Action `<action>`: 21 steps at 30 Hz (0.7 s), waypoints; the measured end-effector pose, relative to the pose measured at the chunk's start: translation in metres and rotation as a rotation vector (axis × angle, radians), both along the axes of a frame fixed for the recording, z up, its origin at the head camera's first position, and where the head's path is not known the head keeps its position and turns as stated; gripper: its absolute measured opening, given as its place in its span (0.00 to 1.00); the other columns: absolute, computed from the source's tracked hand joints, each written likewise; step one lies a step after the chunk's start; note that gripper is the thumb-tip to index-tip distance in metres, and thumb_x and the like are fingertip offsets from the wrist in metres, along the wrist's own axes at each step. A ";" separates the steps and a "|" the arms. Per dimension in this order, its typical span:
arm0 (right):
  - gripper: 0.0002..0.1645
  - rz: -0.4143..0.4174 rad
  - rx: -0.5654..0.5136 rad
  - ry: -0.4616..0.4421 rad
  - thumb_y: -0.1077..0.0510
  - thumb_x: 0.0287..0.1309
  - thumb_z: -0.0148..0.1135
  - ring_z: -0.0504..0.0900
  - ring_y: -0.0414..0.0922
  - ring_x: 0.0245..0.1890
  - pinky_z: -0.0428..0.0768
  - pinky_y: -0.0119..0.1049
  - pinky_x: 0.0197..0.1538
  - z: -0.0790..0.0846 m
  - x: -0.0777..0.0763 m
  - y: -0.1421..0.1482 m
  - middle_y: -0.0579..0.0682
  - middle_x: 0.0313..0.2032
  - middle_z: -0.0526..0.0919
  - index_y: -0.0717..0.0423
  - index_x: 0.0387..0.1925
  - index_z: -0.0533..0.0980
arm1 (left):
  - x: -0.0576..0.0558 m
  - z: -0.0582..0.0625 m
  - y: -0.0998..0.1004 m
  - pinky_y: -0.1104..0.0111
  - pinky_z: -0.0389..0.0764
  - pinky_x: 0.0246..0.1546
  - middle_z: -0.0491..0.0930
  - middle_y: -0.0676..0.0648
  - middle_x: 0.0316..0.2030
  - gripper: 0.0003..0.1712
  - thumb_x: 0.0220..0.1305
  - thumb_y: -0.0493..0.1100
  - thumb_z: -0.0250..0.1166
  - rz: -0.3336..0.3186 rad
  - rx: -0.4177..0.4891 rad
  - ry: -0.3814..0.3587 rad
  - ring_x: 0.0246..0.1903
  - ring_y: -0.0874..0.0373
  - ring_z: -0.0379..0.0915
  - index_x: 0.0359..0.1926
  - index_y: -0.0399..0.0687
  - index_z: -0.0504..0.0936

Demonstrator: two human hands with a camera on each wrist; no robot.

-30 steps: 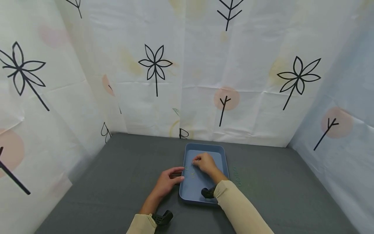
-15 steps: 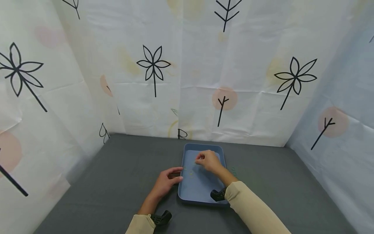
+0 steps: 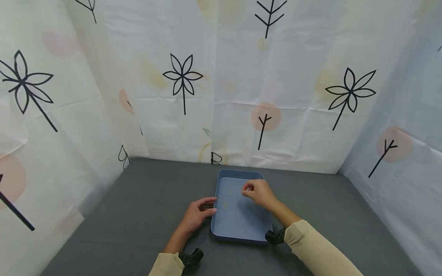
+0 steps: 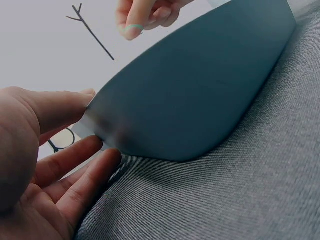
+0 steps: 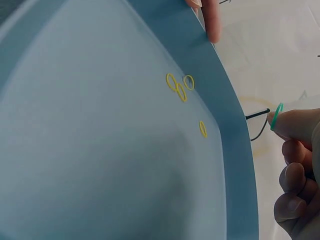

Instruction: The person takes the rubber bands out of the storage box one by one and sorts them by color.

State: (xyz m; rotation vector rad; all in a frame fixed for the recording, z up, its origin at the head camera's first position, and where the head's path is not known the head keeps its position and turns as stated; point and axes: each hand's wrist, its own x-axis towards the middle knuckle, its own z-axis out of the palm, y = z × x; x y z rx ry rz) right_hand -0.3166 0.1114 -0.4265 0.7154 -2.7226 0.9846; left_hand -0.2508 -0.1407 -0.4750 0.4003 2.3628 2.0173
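Note:
A shallow blue tray (image 3: 241, 226) lies on the grey cloth. Several thin yellow rubber bands (image 5: 202, 129) rest on its floor near the left side. My right hand (image 3: 260, 193) hovers over the right half of the tray, thumb and forefinger together. Between those fingertips it pinches a green rubber band (image 5: 277, 117), which also shows as a green band (image 4: 134, 26) in the left wrist view. My left hand (image 3: 196, 214) touches the tray's left wall, thumb and fingers spread along it, one fingertip at the rim.
Grey cloth (image 3: 165, 188) covers the table around the tray. Pale printed fabric (image 3: 235, 76) hangs behind and at both sides. A black strap device sits on each wrist, and the right forearm (image 3: 286, 216) crosses the tray's right wall.
My right hand has drawn to the right across the tray. One yellow rubber band now shows where its fingertips were. Green bands right of the tray are now hidden behind the forearm.

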 end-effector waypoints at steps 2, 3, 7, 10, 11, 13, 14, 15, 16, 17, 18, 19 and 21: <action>0.05 0.002 0.005 0.011 0.64 0.55 0.69 0.68 0.37 0.18 0.69 0.33 0.23 0.000 0.003 0.006 0.39 0.17 0.73 0.53 0.25 0.82 | 0.005 0.009 0.001 0.53 0.78 0.46 0.75 0.26 0.52 0.22 0.63 0.33 0.65 -0.006 -0.009 -0.002 0.46 0.40 0.77 0.57 0.28 0.76; 0.05 0.008 0.005 0.020 0.64 0.55 0.69 0.68 0.37 0.18 0.69 0.33 0.23 0.000 0.004 0.009 0.39 0.18 0.73 0.54 0.26 0.82 | 0.006 0.009 0.001 0.53 0.78 0.46 0.75 0.26 0.52 0.22 0.63 0.33 0.65 -0.005 -0.011 0.000 0.45 0.40 0.77 0.57 0.28 0.76; 0.04 0.020 0.010 0.055 0.64 0.55 0.68 0.67 0.36 0.18 0.68 0.33 0.23 0.000 0.011 0.021 0.38 0.18 0.72 0.53 0.27 0.82 | 0.006 0.011 0.002 0.53 0.78 0.46 0.75 0.27 0.52 0.22 0.62 0.33 0.66 0.008 -0.015 -0.003 0.45 0.40 0.78 0.56 0.28 0.77; 0.05 0.007 0.006 0.057 0.64 0.55 0.69 0.67 0.36 0.18 0.68 0.33 0.23 0.001 0.016 0.031 0.38 0.17 0.72 0.53 0.26 0.82 | 0.007 0.011 0.002 0.52 0.78 0.46 0.76 0.26 0.51 0.21 0.62 0.32 0.66 0.012 -0.019 -0.004 0.45 0.39 0.78 0.56 0.29 0.77; 0.05 0.002 0.004 0.053 0.64 0.54 0.69 0.67 0.36 0.18 0.68 0.33 0.23 0.001 0.018 0.034 0.38 0.17 0.71 0.53 0.26 0.82 | 0.007 0.011 0.002 0.52 0.78 0.46 0.76 0.26 0.51 0.21 0.62 0.33 0.65 0.012 -0.021 -0.002 0.45 0.39 0.78 0.56 0.28 0.77; 0.05 -0.008 0.003 0.046 0.65 0.54 0.68 0.67 0.36 0.18 0.68 0.33 0.23 0.000 0.020 0.041 0.38 0.17 0.71 0.53 0.26 0.82 | 0.007 0.011 0.002 0.52 0.78 0.46 0.75 0.26 0.52 0.22 0.63 0.33 0.65 0.010 -0.026 0.000 0.45 0.39 0.77 0.56 0.28 0.76; 0.05 -0.015 0.003 0.038 0.65 0.54 0.68 0.67 0.35 0.18 0.68 0.33 0.23 0.000 0.022 0.044 0.38 0.18 0.71 0.53 0.26 0.82 | 0.006 0.011 0.002 0.52 0.78 0.46 0.75 0.27 0.52 0.22 0.63 0.33 0.65 0.010 -0.028 0.000 0.45 0.39 0.77 0.57 0.29 0.76; 0.05 -0.021 0.005 0.036 0.65 0.54 0.68 0.67 0.35 0.18 0.69 0.33 0.24 0.000 0.023 0.047 0.38 0.18 0.71 0.53 0.27 0.82 | 0.006 0.011 0.002 0.52 0.78 0.46 0.75 0.27 0.52 0.22 0.63 0.33 0.65 0.009 -0.029 -0.001 0.46 0.40 0.77 0.57 0.29 0.76; 0.04 -0.026 0.007 0.034 0.65 0.55 0.68 0.67 0.35 0.18 0.69 0.33 0.24 -0.001 0.024 0.051 0.38 0.18 0.71 0.54 0.27 0.82 | 0.006 0.011 0.002 0.52 0.78 0.46 0.75 0.27 0.52 0.22 0.63 0.33 0.65 0.008 -0.029 0.000 0.46 0.40 0.77 0.57 0.29 0.76; 0.04 -0.029 0.008 0.029 0.65 0.55 0.68 0.67 0.36 0.18 0.69 0.33 0.24 -0.001 0.024 0.054 0.38 0.18 0.71 0.54 0.27 0.82 | 0.006 0.011 0.002 0.52 0.78 0.46 0.75 0.27 0.52 0.22 0.63 0.34 0.65 0.008 -0.028 0.000 0.46 0.40 0.77 0.57 0.29 0.76; 0.04 -0.031 0.009 0.026 0.65 0.55 0.68 0.67 0.36 0.18 0.69 0.33 0.24 -0.002 0.025 0.057 0.38 0.18 0.71 0.54 0.28 0.82 | 0.006 0.011 0.002 0.52 0.78 0.46 0.75 0.27 0.52 0.22 0.63 0.34 0.65 0.007 -0.027 0.001 0.46 0.40 0.77 0.57 0.29 0.76; 0.04 -0.037 0.012 0.022 0.65 0.56 0.68 0.67 0.36 0.18 0.69 0.33 0.24 -0.003 0.026 0.061 0.39 0.18 0.71 0.54 0.28 0.82 | 0.006 0.010 0.002 0.52 0.78 0.46 0.75 0.27 0.53 0.22 0.63 0.34 0.65 0.007 -0.026 0.000 0.46 0.40 0.77 0.57 0.29 0.76; 0.04 -0.042 0.015 0.014 0.65 0.56 0.68 0.67 0.36 0.18 0.69 0.33 0.24 -0.005 0.028 0.067 0.39 0.18 0.72 0.54 0.28 0.82 | 0.006 0.011 0.002 0.52 0.78 0.46 0.75 0.27 0.53 0.22 0.63 0.34 0.65 0.007 -0.025 -0.002 0.46 0.40 0.77 0.57 0.29 0.76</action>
